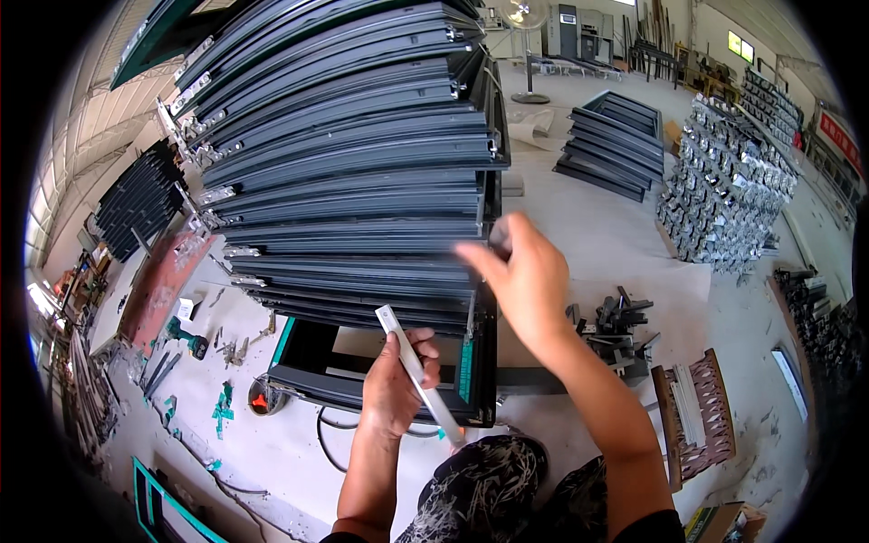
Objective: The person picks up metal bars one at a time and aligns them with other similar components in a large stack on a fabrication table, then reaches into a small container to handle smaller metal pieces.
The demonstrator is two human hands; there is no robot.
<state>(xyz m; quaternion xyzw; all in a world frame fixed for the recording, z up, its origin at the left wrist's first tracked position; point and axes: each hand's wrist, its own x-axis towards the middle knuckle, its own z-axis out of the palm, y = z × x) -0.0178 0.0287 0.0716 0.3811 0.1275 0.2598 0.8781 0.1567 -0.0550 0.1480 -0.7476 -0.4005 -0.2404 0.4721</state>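
My left hand is closed round a flat, pale metal strip, which slants from upper left to lower right. The strip's lower end reaches toward my knee. Beside the right edge of a tall stack of dark grey metal frames is my right hand, raised and a little blurred. Its thumb sticks out to the left, apart from the bent index finger, and I see nothing between them. The other fingers are partly hidden. Below the stack, a dark frame with green tape lies behind my left hand.
On the floor to the left are a cordless drill and a small bucket. Short dark profile pieces lie in a heap at right, near a brown crate. Stacked frames and piled silvery profiles stand farther back.
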